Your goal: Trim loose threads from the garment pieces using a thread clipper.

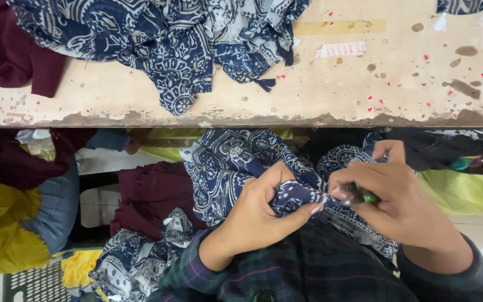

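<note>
Below the worn table [364, 84], left hand [258, 210] pinches blue patterned cloth [225, 162]; right hand [398, 196] grips a green tool [369, 197].

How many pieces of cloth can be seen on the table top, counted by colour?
Blue and white patterned cloth: 2, a big heap and a small bit at the far corner
Dark maroon cloth: 1
Total: 3
The left hand and right hand pinch another patterned piece below the table edge, not counted.
</note>
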